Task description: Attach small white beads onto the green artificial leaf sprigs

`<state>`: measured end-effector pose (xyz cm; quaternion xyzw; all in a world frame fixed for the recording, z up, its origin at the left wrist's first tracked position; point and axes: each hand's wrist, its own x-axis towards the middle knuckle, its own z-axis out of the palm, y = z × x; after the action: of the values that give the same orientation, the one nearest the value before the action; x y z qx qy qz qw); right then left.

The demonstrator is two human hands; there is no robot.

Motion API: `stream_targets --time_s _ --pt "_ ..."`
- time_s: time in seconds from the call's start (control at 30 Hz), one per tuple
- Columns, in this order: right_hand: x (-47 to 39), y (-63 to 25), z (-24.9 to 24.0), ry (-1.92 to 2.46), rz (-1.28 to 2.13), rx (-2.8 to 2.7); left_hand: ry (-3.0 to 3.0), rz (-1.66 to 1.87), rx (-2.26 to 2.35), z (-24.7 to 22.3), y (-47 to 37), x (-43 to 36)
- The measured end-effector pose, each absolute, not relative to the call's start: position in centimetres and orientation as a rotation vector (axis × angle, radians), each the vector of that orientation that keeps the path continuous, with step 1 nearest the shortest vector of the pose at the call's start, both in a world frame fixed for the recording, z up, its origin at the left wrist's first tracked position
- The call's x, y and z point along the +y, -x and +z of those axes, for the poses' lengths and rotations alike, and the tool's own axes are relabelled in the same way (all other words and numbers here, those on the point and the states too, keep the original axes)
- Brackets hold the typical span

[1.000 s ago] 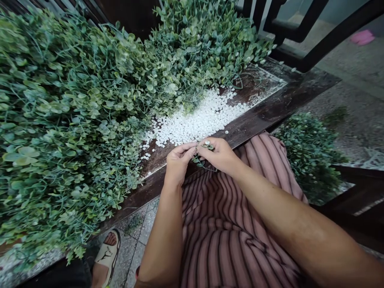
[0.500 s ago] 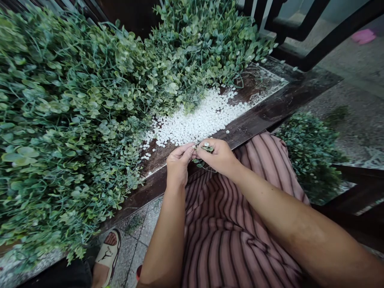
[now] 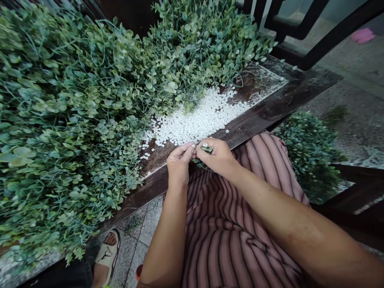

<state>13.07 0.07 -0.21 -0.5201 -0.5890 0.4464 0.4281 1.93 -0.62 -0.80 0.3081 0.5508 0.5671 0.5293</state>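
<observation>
Beyond the fingers [image 3: 188,153], plain white is noted on the small pieces [image 3: 198,123] and dark brown on the counter [image 3: 261,116]. Leaves [image 3: 90,108] left of the fingers are recorded as mottled green. Below the fingers, dusty-pink cloth [image 3: 216,236] is marked with dark stripes.

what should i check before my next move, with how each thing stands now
1. Sprig in the right hand: ok, leaves show at its fingers.
2. Left hand close to the right: ok, fingertips meet.
3. What the left fingertips pinch: cannot tell, too small and partly hidden.
4. White bits near the hands: ok, piled just beyond them.
5. All bits in the pile: not ok, a stray one lies apart.
</observation>
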Motion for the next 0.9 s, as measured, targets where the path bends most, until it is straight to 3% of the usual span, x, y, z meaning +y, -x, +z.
stream_targets --time_s 0.9 --pt "-0.03 -12.60 -0.43 1.354 0.986 -1.451 -0.829 1.501 1.320 -1.34 -2.35 -0.90"
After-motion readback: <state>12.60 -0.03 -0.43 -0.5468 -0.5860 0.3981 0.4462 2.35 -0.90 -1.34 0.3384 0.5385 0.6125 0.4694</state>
